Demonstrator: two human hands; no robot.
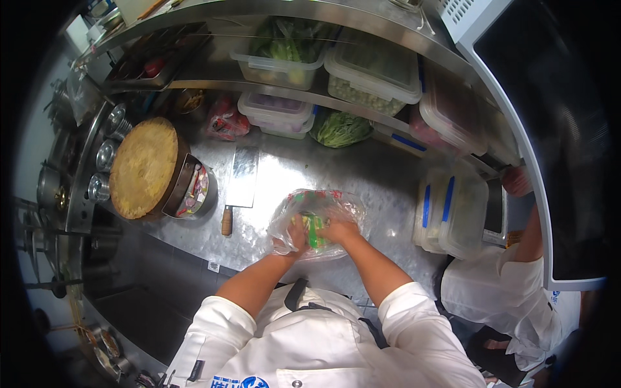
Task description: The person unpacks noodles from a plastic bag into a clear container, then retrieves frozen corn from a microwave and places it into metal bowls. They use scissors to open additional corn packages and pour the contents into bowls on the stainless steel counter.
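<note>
A clear plastic bag with red and green printing lies with its mouth spread on the steel worktop in front of me. Both hands are inside it, around a green-and-yellow packet. My left hand grips the packet's left side, and bag film crosses its thumb. On the packet's right side, my right hand has its fingers curled against it. What the packet contains cannot be made out. Left of the bag, a cleaver with a wooden handle lies flat, apart from both hands.
A round wooden chopping block stands left, beside a metal container of chopped vegetables. Leafy greens and lidded plastic boxes line the back. More boxes stand right, near a co-worker's white sleeve. A shelf overhangs the worktop.
</note>
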